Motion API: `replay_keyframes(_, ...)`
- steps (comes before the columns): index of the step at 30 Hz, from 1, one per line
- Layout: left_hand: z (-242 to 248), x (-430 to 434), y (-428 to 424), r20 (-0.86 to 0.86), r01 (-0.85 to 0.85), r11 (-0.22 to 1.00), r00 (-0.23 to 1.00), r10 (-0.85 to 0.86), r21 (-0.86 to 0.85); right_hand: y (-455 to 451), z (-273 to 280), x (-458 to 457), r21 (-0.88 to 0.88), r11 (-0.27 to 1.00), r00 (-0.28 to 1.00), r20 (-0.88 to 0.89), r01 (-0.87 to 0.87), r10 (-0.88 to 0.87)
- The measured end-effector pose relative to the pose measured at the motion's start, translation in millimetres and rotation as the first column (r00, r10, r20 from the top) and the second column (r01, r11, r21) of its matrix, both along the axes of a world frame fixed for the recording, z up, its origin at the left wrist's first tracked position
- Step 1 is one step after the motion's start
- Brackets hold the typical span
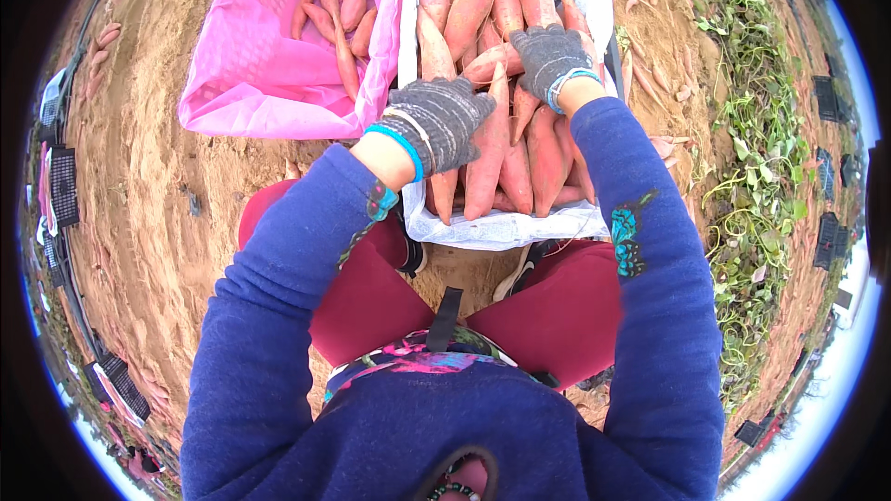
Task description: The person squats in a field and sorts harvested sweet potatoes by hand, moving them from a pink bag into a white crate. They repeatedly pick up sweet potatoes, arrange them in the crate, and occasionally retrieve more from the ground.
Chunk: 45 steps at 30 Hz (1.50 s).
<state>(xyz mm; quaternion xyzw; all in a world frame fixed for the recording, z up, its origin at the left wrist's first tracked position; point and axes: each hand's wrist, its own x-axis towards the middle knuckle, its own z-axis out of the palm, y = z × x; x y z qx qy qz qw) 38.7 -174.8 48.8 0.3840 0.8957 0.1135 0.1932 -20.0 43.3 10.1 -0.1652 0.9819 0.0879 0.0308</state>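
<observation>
Sweet potatoes (546, 160) fill a crate lined with white sheeting (501, 233) in front of my knees. My left hand (442, 122), in a dark grey knitted glove, lies over the crate's left side. Its fingers and thumb touch the left side of a long sweet potato (489, 160); the grip under the palm is hidden. My right hand (553, 59), gloved alike, is farther up. Its fingers curl over the right end of a sweet potato (495, 64) lying crosswise on the others. That potato's left end reaches close to my left fingertips.
A pink-lined crate (237, 83) stands against the white-lined one, with several thinner sweet potatoes (337, 21) inside. Cut vines (752, 167) run along the right. Loose sweet potatoes (651, 80) lie on the sandy soil (150, 174). Black crates (64, 184) stand at the far left.
</observation>
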Motion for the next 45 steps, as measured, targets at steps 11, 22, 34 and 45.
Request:
replay_keyframes(11,-25.4,40.4,47.3,0.064,0.208,0.978,0.976,-0.208,-0.001,76.4,69.8,34.2,-0.297,0.864,0.912,0.189,0.407,-0.365)
replay_keyframes(22,-36.9,-38.8,40.9,-0.169,-0.062,0.990,0.982,0.083,0.129,140.0,39.5,112.6,-0.856,-0.244,0.835,0.507,0.457,-0.215)
replay_keyframes(34,-39.1,-54.3,26.9,-0.132,-0.154,0.966,0.974,0.184,0.209,103.8,-6.7,168.8,-0.827,-0.010,0.827,0.562,0.562,-0.002)
replay_keyframes(45,-33.3,-24.5,-15.4,-0.007,-0.052,0.999,0.999,0.052,0.016,51.8,18.8,166.3,-0.364,-0.531,0.608,0.681,0.765,0.409)
